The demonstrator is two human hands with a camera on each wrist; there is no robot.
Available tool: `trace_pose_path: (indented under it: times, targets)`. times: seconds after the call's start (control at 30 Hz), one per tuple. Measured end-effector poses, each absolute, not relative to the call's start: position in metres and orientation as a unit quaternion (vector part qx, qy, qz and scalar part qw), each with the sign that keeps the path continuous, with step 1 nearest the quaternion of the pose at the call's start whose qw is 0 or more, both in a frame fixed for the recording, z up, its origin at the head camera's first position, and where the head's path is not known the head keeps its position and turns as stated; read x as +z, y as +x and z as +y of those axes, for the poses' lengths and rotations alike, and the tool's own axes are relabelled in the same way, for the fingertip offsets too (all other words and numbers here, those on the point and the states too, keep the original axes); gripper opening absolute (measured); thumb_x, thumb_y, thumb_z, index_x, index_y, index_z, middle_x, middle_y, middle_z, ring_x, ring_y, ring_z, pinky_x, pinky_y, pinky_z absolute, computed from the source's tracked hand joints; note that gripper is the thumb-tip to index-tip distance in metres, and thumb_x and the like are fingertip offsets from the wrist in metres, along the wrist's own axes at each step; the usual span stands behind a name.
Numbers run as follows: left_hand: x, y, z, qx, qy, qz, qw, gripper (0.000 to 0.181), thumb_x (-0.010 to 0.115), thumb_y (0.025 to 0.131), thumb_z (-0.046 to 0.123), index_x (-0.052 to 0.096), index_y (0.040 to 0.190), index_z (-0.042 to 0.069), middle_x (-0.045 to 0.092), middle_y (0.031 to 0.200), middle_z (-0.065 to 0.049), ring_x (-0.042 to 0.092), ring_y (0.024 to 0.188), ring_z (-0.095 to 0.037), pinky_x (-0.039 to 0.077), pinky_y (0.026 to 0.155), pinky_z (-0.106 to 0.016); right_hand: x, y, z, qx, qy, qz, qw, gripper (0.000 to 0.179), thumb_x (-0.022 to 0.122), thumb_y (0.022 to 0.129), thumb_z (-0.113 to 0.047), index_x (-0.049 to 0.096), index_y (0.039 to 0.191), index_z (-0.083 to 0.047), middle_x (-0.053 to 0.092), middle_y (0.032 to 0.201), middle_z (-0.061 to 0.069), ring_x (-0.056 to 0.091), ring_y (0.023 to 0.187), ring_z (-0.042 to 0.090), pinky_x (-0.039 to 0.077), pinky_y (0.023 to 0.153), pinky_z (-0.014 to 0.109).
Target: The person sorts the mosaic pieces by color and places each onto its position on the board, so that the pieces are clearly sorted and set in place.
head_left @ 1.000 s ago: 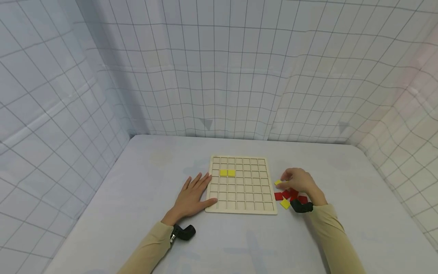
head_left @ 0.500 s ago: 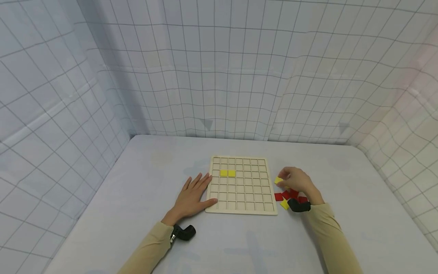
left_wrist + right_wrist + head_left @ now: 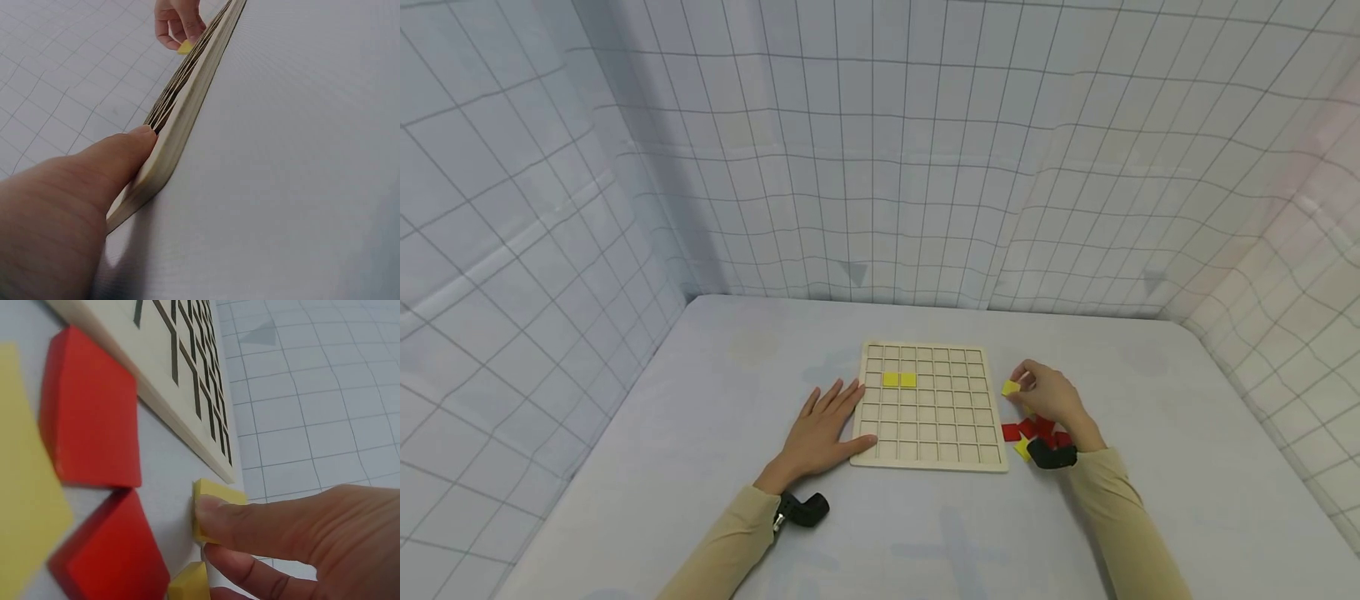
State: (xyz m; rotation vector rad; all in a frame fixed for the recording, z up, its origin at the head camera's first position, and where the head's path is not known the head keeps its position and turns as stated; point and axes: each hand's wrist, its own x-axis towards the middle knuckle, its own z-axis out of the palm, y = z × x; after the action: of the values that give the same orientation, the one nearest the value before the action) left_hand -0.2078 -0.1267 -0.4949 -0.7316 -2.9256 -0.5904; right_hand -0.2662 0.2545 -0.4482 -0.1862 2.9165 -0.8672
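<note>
1. Fingers (image 3: 262,528) of the right hand (image 3: 1048,393) curled, thumb and fingertips pinching a held tile (image 3: 1011,388), yellow. Firm hold by the look of it; whether the tile is clear of the table (image 3: 647,467) I cannot tell.
2. Key relation: held tile sits just off the right edge of the gridded board (image 3: 938,432), apart from it in the head view. The grid lies to the left of these fingers. Tile about level with row 3, counting from the far edge.
3. Tile looks square, so no clear long axis to line up; in the right wrist view it stands tilted, thumb over its face. My judgement: its turn relative to the grid lines matters more than its length.
4. Placed pair (image 3: 900,380), 2 yellow tiles, lies in row 3, cells 2 and 3 from the left.
5. Left hand (image 3: 820,433) flat, fingers spread, grasping nothing; fingertips at the board's left edge, thumb resting over its rim near the near-left corner. Right hand is the nearer to the loose pieces.
6. Under and beside the right hand: several red tiles (image 3: 94,412), partly hidden, count uncertain, plus loose yellow tiles (image 3: 190,584).
</note>
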Motion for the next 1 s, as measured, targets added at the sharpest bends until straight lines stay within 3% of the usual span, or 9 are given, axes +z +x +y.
trace_pose_path:
  times: [0.4,1.0]
  targets:
    - [-0.4935,-0.2067,-0.1268,-0.196,-0.238,-0.951,0.033,0.085,0.052,0.088,0.059,0.024,0.152,0.01,0.021,0.155,-0.004,0.011,0.143,-0.026,0.001,0.113,-0.048,-0.4548,-0.2654,0.2538,-0.317,-0.065,0.946,0.014,0.016,0.068,0.086,-0.012,0.061,0.099,-0.004,0.063,0.091,0.011,0.059,0.079,0.025,0.047,0.062,0.034]
    - [-0.4941,-0.2079,-0.1272,-0.194,-0.236,-0.952,0.029,0.085,0.052,0.088,0.059,0.023,0.152,0.01,0.02,0.156,-0.004,0.01,0.143,-0.025,0.0,0.113,-0.048,-0.4532,-0.2657,0.2498,-0.383,-0.067,0.921,0.001,0.018,0.068,0.087,-0.013,0.059,0.095,0.0,0.059,0.086,0.008,0.052,0.075,0.022,0.044,0.057,0.029]
